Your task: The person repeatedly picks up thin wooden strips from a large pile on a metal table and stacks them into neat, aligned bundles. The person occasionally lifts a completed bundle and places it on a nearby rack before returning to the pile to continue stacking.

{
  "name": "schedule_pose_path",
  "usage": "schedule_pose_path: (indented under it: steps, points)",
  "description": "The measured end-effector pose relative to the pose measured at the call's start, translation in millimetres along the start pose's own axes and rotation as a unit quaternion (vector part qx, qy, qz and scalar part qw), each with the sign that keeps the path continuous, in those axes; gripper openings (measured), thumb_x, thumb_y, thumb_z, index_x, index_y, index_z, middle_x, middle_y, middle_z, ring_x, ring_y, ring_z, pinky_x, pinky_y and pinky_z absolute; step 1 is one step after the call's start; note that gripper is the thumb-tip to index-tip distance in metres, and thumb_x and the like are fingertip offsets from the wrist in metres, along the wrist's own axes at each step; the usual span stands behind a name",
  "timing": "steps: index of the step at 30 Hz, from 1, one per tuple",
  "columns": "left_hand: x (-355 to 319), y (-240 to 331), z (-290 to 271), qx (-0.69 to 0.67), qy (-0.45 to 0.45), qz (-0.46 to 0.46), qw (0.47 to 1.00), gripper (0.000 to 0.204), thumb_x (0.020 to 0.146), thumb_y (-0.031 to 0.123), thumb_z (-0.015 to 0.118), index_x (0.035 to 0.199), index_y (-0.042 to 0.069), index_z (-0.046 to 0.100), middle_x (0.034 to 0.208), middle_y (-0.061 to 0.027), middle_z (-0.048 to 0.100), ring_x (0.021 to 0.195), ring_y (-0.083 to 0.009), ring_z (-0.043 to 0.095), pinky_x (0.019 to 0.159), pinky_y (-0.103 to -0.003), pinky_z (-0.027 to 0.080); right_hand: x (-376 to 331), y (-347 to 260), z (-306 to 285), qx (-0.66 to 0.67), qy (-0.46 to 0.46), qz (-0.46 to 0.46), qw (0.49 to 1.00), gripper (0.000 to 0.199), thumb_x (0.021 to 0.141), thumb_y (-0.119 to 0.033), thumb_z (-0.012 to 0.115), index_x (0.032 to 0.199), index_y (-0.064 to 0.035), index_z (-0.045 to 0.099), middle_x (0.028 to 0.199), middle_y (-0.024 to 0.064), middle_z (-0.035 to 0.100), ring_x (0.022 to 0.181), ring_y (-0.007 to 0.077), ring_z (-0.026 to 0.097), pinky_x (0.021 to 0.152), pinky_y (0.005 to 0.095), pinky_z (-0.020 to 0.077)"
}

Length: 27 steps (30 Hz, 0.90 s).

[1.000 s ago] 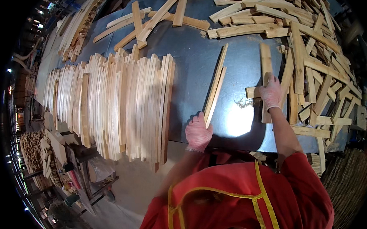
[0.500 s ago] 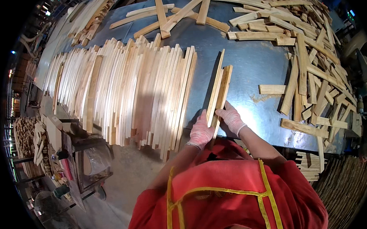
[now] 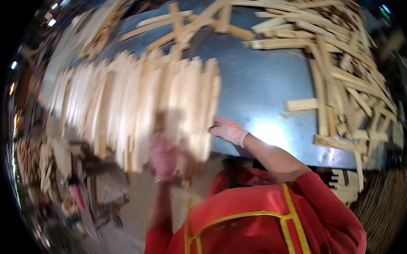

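A long row of pale wooden slats [image 3: 134, 102] stands side by side on the metal table, their near ends jutting over its front edge. My left hand [image 3: 164, 158], in a pinkish-white glove, is over the near ends of the slats; motion smears its fingers. At the row's right end, my gloved right hand [image 3: 231, 129] has its fingers drawn together against the outermost slat [image 3: 213, 99]. The two slats held earlier can no longer be told apart from the row.
A heap of loose slats [image 3: 343, 93] covers the right side of the metal table [image 3: 260, 79]. Several crossed slats [image 3: 199, 20] lie at the far edge. Another stack of slats [image 3: 101, 24] is at the far left. A cart frame [image 3: 95, 190] stands below the row.
Both hands have moved left, the left one farther, to the row's near ends. The two slats between them have left the bare metal beside the row. The view is blurred and slightly shifted.
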State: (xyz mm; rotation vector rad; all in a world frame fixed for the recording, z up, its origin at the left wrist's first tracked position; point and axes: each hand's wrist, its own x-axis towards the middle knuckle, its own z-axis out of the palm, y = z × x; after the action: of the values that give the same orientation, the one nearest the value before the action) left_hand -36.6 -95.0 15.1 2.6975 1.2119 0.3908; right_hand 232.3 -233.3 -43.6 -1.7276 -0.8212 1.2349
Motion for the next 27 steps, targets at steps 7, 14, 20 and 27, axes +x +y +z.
schedule_pose_path:
  steps: [7,14,20,27]
  points:
    - [-4.7,-54.3,-17.7,0.183,-0.101,-0.044,0.977,0.082,0.093,0.023,0.072,0.163,0.006,0.034,0.161,-0.0228,0.046,0.148,-0.0412,0.044,0.120,-0.051,0.038,-70.4,6.1,-220.1,-0.275,0.415,-0.080,0.863,0.048,0.085,-0.023,0.066,0.129,-0.0044,0.065,0.116,0.0276,0.068,0.112,0.0462,0.064,0.099,0.0526,0.0519]
    - [30.2,21.7,-25.4,0.256,-0.114,-0.058,0.958,0.066,0.091,0.019,0.070,0.152,0.007,0.047,0.155,-0.0191,0.052,0.140,-0.0385,0.054,0.114,-0.049,0.046,-98.6,16.3,-337.2,-0.225,0.407,0.147,0.873,0.082,0.088,-0.040,0.076,0.155,-0.0059,0.042,0.135,0.0239,0.064,0.125,0.0397,0.062,0.109,0.0459,0.0489]
    - [35.4,174.7,21.0,0.001,-0.192,0.123,0.974,0.065,0.087,0.020,0.075,0.146,0.003,0.054,0.144,-0.0215,0.059,0.133,-0.0390,0.058,0.114,-0.049,0.044,-69.7,12.6,-299.4,-0.205,0.360,0.215,0.885,0.104,0.077,-0.024,0.083,0.165,-0.0041,0.030,0.143,0.0264,0.059,0.135,0.0396,0.057,0.115,0.0445,0.0439]
    - [8.4,217.3,55.5,-0.401,-0.293,0.043,0.867,0.073,0.093,0.027,0.077,0.152,0.000,0.045,0.140,-0.0157,0.061,0.128,-0.0288,0.059,0.109,-0.042,0.047,-107.3,11.9,-148.2,0.055,0.340,-0.034,0.938,0.121,0.071,-0.019,0.093,0.165,0.0064,0.022,0.160,0.0296,0.044,0.148,0.0337,0.046,0.123,0.0396,0.0354]
